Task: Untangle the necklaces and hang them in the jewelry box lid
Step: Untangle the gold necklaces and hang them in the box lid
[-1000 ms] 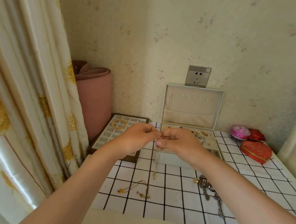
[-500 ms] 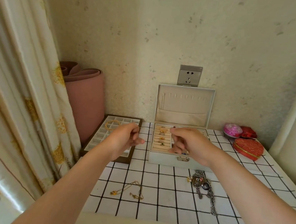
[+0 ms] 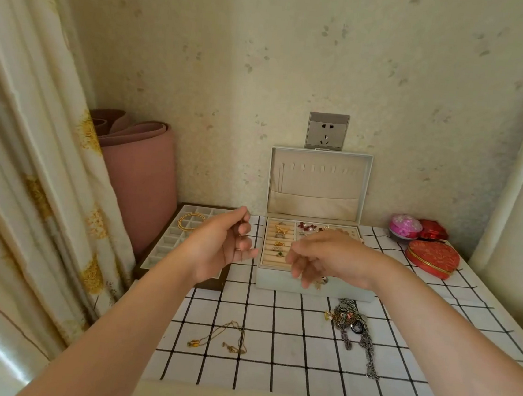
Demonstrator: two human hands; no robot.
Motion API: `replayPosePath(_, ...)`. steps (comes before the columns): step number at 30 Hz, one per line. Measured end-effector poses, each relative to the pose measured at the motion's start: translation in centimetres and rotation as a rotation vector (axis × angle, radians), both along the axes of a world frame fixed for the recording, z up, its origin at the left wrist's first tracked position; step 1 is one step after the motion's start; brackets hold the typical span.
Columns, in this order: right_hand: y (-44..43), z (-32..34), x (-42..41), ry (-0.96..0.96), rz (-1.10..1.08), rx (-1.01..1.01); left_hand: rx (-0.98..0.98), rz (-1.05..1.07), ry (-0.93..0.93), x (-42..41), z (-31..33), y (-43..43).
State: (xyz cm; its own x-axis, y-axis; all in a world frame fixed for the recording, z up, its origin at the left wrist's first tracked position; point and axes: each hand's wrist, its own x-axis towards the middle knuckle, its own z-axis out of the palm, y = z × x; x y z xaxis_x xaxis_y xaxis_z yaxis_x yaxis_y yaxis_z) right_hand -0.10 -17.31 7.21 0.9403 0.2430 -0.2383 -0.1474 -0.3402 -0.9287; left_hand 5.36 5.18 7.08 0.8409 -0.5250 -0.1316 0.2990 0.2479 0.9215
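Note:
The white jewelry box (image 3: 309,287) stands open against the wall, its lid (image 3: 318,184) upright with a row of hooks and a pocket. A thin chain hangs at the lid's left side. My left hand (image 3: 220,245) hovers left of the box, thumb and forefinger pinched together. My right hand (image 3: 328,258) hovers over the box's front with its fingers curled downward. The fine chain they held a moment ago is too thin to make out between them. A gold necklace (image 3: 221,337) lies on the checked cloth, and a tangled dark chain pile (image 3: 354,329) lies to its right.
A compartment tray (image 3: 172,246) with gold bangles (image 3: 191,221) sits left of the box. A rolled pink mat (image 3: 138,173) and a curtain (image 3: 32,175) stand at the left. Red heart tins (image 3: 431,257) and a pink tin (image 3: 405,226) sit at the right. A wall socket (image 3: 326,131) is behind the lid.
My hands were pinched together on a dangling thin chain in front of the box. They have moved apart, the left one leftward, and the chain no longer shows hanging below them.

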Motion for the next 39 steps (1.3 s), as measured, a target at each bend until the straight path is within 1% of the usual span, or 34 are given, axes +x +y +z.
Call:
replayPosePath(2,0.4,0.1,-0.1,0.012,0.084,0.016,0.073,-0.05,-0.071,-0.3,0.7,-0.4)
replayPosePath(5,1.2,0.1,0.1,0.077,0.118,0.239,0.152,-0.153,-0.126,-0.9,1.3,-1.3)
replayPosePath(7,1.8,0.2,0.2,0.085,0.09,0.312,0.229,-0.195,-0.168,-1.1,1.4,-1.8)
replayPosePath(9,2.1,0.5,0.0,0.052,0.046,0.282,0.306,-0.201,-0.21,-1.2,1.4,-2.2)
replayPosePath(12,1.9,0.6,-0.1,0.003,-0.02,0.276,0.479,-0.239,-0.274,-1.0,1.1,-1.9)
replayPosePath(14,1.6,0.6,0.0,-0.031,-0.062,0.283,0.565,-0.262,-0.267,-0.8,0.9,-1.5)
replayPosePath(16,1.2,0.6,0.3,-0.063,-0.102,0.304,0.597,-0.264,-0.246,-0.6,0.9,-1.2)
replayPosePath(19,0.5,0.8,0.7,-0.102,-0.185,0.319,0.548,-0.252,-0.247,-0.1,1.3,-1.2)
replayPosePath(23,-0.4,2.3,1.7,-0.142,-0.268,0.25,0.409,-0.162,-0.268,1.4,2.7,-1.8)
replayPosePath(26,-1.1,3.6,2.9,-0.204,-0.293,0.114,0.34,-0.07,-0.299,3.3,4.0,-2.7)
replayPosePath(28,-1.4,4.4,4.2,-0.254,-0.297,0.016,0.357,-0.004,-0.359,4.7,4.6,-3.5)
replayPosePath(31,-1.7,5.3,6.6,-0.3,-0.325,-0.05,0.392,0.093,-0.434,6.7,5.0,-4.9)
replayPosePath(34,-2.0,6.0,9.3,-0.341,-0.403,-0.134,0.449,0.206,-0.51,9.1,4.8,-6.2)
replayPosePath(39,-2.6,4.7,13.9,-0.502,-0.558,-0.181,0.524,0.424,-0.666,13.2,2.7,-8.0)
